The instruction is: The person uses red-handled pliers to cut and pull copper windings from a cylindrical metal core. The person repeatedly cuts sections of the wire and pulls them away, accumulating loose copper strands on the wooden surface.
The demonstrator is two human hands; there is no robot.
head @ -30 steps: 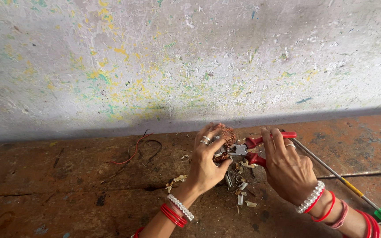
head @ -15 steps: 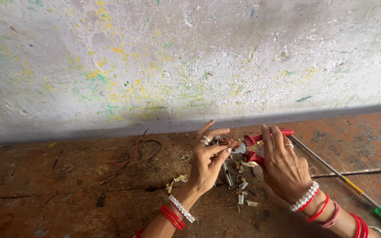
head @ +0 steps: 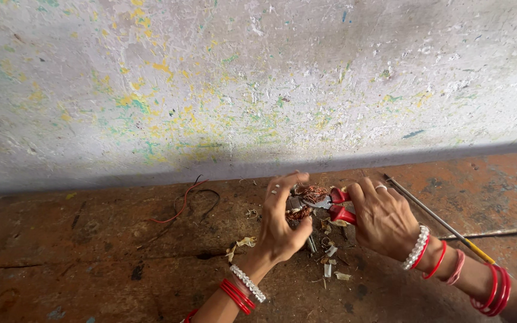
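Observation:
My left hand (head: 282, 224) grips a small coil wound with copper wire (head: 310, 195), thumb below and fingers curled over it. My right hand (head: 384, 218) is closed around red-handled pliers (head: 337, 206), whose metal jaws point left into the coil. Both hands work low over the rusty brown floor (head: 91, 257), close to the paint-speckled wall (head: 258, 84). Red and white bangles ring both wrists.
Scraps of paper, metal bits and wire ends (head: 330, 257) lie under the hands. A red and a black wire (head: 189, 200) curl on the floor at the left. A long thin rod tool with a yellow section (head: 444, 224) lies to the right, and a second rod (head: 498, 233) crosses it.
The left fingers have closed down over the coil. The right hand and pliers have shifted slightly toward it.

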